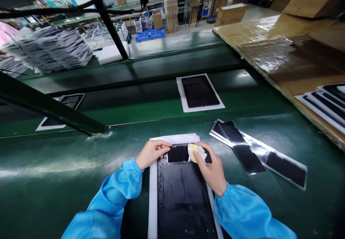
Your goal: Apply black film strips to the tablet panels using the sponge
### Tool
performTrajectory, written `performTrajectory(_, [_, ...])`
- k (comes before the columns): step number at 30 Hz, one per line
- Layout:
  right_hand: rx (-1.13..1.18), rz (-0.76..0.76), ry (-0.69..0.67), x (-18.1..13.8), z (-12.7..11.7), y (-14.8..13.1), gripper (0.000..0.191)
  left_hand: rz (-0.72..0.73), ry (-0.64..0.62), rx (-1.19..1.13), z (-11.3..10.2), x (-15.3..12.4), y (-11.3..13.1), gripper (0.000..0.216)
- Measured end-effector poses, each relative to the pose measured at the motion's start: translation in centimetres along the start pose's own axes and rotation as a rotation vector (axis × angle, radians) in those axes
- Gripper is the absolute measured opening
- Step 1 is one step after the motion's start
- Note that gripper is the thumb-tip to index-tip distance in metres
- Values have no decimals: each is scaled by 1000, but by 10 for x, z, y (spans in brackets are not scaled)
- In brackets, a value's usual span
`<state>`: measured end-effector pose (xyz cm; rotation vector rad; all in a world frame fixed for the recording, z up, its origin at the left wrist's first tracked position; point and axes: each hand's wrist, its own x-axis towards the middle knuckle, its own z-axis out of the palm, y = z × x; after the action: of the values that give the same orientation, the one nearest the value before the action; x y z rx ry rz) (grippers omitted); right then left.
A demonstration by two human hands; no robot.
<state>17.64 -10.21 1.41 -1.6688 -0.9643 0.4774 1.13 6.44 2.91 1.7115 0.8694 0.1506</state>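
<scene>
An opened tablet housing (183, 199) with a black inside lies lengthwise before me on white foam sheets (152, 203). Across its far end is a glossy black rectangular sheet (178, 153). My left hand (152, 153) is at the far left corner, fingertips drawn together at the sheet's edge; whether they pinch anything is hidden. My right hand (212, 167) grips a crumpled white and yellow cloth wad (194, 153), pressed against the right end of that sheet. Right of the tablet lie clear strips with black adhesive sheets (285, 169), some overlapping.
Beyond the bench, another tablet housing (201, 91) lies on white foam on the green belt; one more (71, 102) is partly behind a green metal post (54, 104). Cardboard (269, 52) covers the right side, with stacked panels (326, 106). Foam-wrapped stacks (54, 48) stand far left.
</scene>
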Motion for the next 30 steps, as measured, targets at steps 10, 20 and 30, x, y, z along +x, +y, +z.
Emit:
performTrajectory(10, [-46,4,-53,2,0,5,24,-22,-2,4,1,1,0,27])
performTrajectory(20, [-60,9,-49,2,-1,3,23,-32,0,23,0,-1,2,25])
performTrajectory(30, [-67,-16,-55,4,-3,2,23,-36,8,32,0,-1,4,24])
